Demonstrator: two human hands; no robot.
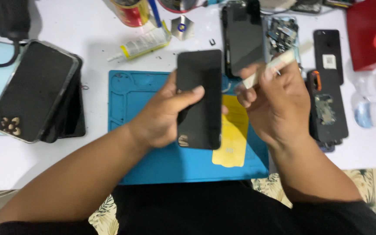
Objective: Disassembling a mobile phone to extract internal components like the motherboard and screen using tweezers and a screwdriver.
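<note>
While over blue mat (146,130) — left hand (162,115) gripping black phone (199,98), table edge near.

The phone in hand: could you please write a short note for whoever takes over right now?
Left hand: grips the black phone by its edges, dark face up, above the blue mat.
Right hand: pinches a pale flat strip, a tool or tape, blurred, beside the phone's upper right edge.
Yellow sheet lies on the mat under the phone.
Glue tube lies behind the mat; opened phones lie to the right.
Done: phone looks closed. Left: cannot tell whether the strip touches it yet.
</note>
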